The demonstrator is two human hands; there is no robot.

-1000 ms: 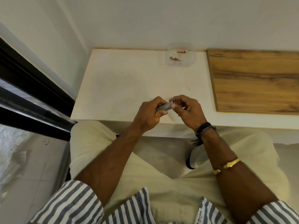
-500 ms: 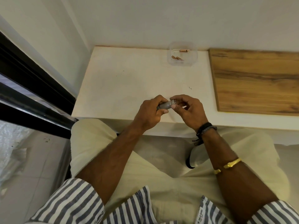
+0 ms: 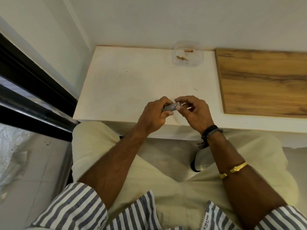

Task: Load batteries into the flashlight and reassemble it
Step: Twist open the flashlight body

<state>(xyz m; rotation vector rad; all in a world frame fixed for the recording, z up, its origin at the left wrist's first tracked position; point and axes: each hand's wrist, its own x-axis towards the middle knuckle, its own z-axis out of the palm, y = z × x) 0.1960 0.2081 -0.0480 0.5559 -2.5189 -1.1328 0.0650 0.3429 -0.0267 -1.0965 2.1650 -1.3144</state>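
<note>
While the left hand (image 3: pixel 154 113) is gripping the flashlight (image 3: pixel 169 107), little is changing.
Beside it, the right hand (image 3: pixel 194 112) is pinching its end: fitting seemingly unfinished.

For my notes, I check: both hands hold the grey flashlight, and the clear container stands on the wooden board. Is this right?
Not quite. The head view shows the clear container on the white table, beside the wooden board, not on it. The left hand and right hand do hold the grey flashlight.

The small grey cylindrical flashlight (image 3: pixel 170 107) is level, above the near edge of the white table (image 3: pixel 132 83). Copper-coloured batteries (image 3: pixel 183 58) lie in a clear box (image 3: pixel 200 58) at the far edge.
</note>
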